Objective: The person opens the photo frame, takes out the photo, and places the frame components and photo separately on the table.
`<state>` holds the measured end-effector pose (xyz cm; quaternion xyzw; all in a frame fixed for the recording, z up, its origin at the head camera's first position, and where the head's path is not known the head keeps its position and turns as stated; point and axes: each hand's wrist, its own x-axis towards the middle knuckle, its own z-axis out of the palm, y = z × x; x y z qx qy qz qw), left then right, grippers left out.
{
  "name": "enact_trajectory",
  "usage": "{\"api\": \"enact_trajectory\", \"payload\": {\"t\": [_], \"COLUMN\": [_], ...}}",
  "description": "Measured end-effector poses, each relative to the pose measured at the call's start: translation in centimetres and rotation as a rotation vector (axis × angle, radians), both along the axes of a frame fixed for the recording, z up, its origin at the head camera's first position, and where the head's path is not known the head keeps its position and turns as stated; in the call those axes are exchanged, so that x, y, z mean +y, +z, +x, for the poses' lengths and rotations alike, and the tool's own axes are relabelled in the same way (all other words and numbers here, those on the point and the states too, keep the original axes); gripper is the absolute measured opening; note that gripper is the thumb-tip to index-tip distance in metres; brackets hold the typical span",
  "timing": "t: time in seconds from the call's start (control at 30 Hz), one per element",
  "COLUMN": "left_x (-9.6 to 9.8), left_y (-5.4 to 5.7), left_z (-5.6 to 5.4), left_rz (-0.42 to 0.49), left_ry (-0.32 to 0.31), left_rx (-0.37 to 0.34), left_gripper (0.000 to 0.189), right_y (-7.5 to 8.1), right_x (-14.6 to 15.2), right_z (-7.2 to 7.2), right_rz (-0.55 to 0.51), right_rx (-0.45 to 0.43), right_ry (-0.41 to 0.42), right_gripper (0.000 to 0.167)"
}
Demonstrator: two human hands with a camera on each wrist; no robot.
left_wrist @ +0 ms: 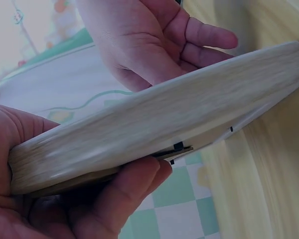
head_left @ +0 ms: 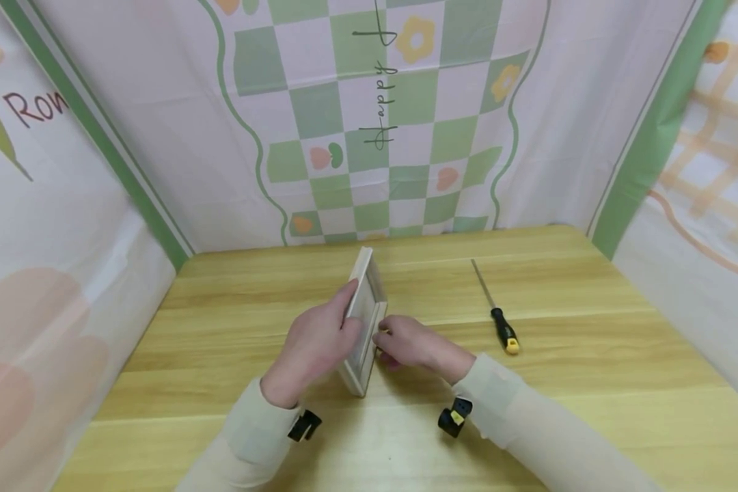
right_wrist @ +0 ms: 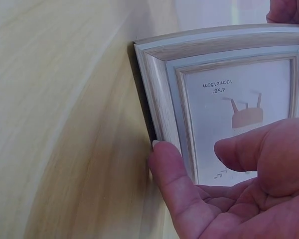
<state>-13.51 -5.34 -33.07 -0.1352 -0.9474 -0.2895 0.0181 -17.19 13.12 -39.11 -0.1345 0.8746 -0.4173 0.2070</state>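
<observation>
A pale wood-look photo frame (head_left: 365, 321) stands tilted on edge over the table. My left hand (head_left: 320, 342) grips it, with fingers on its back side, where small black tabs and a thin brown edge (left_wrist: 74, 183) show in the left wrist view. My right hand (head_left: 408, 342) is at the frame's front. In the right wrist view, one fingertip meets the outer moulding (right_wrist: 162, 99), and the thumb overlaps the printed insert (right_wrist: 209, 114), marked 4"x6". The right hand's other fingers lie loosely bent, partly hidden by the frame in the left wrist view.
To the right on the wooden table (head_left: 566, 383) lies a screwdriver (head_left: 503, 328) with a black and yellow handle, its shaft pointing away. Patterned cloth (head_left: 369, 171) hangs along the table's back edge and both sides.
</observation>
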Motion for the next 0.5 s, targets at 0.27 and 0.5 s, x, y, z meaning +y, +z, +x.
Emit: {"api": "enact_trajectory", "payload": {"t": [0.27,0.5], "left_x": [-0.5,-0.8], "left_y": [-0.6,-1.5], "left_z": [0.0,0.0], "left_rz": [0.132,0.32], "left_ry": [0.028,0.014], "left_rx": [-0.063,-0.166], "left_gripper": [0.066,0.07], "right_y": [-0.2,0.0], "right_x": [0.4,1.2], "right_z": [0.0,0.1], "right_rz": [0.021,0.024], "right_rx": [0.016,-0.009], "right_ry": [-0.017,-0.052], "right_gripper": [0.023,0.026]}}
